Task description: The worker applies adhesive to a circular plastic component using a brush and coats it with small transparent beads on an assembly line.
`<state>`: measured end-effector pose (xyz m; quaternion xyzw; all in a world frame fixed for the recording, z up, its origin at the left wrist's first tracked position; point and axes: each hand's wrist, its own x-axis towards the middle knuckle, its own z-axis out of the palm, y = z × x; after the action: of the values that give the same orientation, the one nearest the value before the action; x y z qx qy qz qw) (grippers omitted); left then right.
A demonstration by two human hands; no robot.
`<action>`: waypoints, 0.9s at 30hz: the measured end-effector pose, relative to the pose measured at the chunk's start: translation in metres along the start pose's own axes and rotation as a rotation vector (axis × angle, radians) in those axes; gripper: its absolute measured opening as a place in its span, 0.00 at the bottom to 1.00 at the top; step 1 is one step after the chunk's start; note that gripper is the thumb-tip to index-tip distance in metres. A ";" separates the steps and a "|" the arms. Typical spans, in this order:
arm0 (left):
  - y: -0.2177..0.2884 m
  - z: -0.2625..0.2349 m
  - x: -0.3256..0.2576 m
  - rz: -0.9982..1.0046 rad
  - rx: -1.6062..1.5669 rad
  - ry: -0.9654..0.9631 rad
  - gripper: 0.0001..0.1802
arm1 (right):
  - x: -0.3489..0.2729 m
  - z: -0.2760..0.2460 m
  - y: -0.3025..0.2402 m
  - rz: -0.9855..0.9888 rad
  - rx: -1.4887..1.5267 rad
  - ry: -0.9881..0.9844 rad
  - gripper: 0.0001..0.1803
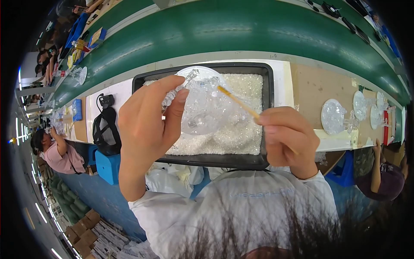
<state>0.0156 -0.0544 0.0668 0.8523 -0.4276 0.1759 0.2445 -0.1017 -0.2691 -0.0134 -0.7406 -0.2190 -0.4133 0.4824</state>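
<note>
My left hand (pixel 148 118) holds up a clear, round, faceted plastic piece (pixel 202 105) by its thin stem, pinched between thumb and fingers. My right hand (pixel 286 138) is closed around a thin yellow-orange stick (pixel 237 101), whose tip touches the upper right of the clear piece. Both hands hover over a black tray (pixel 267 75) filled with small clear crystal bits (pixel 246 129).
A green conveyor belt (pixel 224 30) runs behind the tray. Finished clear pieces (pixel 334 116) stand on the table to the right. A black bag (pixel 105 129) and a blue stool (pixel 108 166) sit at left. Other people work at the far left and right.
</note>
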 end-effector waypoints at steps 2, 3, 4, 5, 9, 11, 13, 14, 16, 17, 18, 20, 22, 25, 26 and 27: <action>-0.001 0.001 0.000 -0.008 0.013 -0.001 0.08 | 0.001 -0.009 -0.002 0.027 0.062 -0.001 0.19; -0.002 0.001 0.000 -0.044 -0.001 0.000 0.08 | 0.001 -0.008 -0.002 0.027 0.061 0.001 0.19; -0.001 0.002 -0.001 -0.083 -0.012 -0.001 0.08 | 0.000 -0.007 -0.002 0.021 0.131 -0.027 0.19; -0.001 0.001 -0.002 -0.083 -0.009 -0.003 0.08 | 0.000 -0.006 -0.002 0.015 0.200 -0.056 0.19; 0.003 0.003 0.001 -0.079 -0.001 -0.004 0.07 | 0.006 0.003 -0.001 0.063 0.233 -0.097 0.19; 0.004 0.003 0.000 -0.081 -0.009 -0.013 0.07 | 0.006 0.011 -0.001 0.122 0.201 -0.131 0.13; 0.002 0.004 -0.003 -0.009 -0.016 0.026 0.07 | 0.008 0.014 0.000 0.105 0.173 -0.117 0.14; 0.001 0.003 -0.003 -0.002 -0.015 0.022 0.07 | 0.008 0.014 0.000 0.088 0.146 -0.112 0.14; 0.001 0.001 -0.005 -0.009 0.015 -0.036 0.08 | 0.004 0.013 0.001 0.092 0.185 -0.100 0.15; 0.001 0.001 -0.005 -0.003 0.017 -0.040 0.08 | 0.002 0.012 0.001 0.094 0.226 -0.096 0.16; 0.001 0.001 -0.004 0.013 0.025 -0.049 0.09 | 0.003 0.014 0.001 0.095 0.225 -0.088 0.16; 0.002 -0.001 -0.005 0.031 0.038 -0.064 0.09 | 0.007 0.019 -0.001 0.042 0.228 -0.129 0.17; 0.002 0.000 -0.004 0.051 0.040 -0.050 0.08 | 0.004 0.017 -0.002 0.057 0.196 -0.098 0.17; 0.002 0.000 -0.004 0.028 0.068 -0.073 0.08 | 0.006 0.019 0.001 0.032 0.204 -0.083 0.17; 0.002 -0.001 -0.004 0.029 0.071 -0.078 0.08 | 0.007 0.020 0.000 -0.011 0.247 -0.097 0.16; 0.001 -0.001 -0.005 0.039 0.067 -0.051 0.09 | 0.007 0.021 -0.001 -0.009 0.250 -0.092 0.16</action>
<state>0.0120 -0.0514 0.0657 0.8558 -0.4440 0.1732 0.2013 -0.0902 -0.2502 -0.0112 -0.6917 -0.2941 -0.3507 0.5586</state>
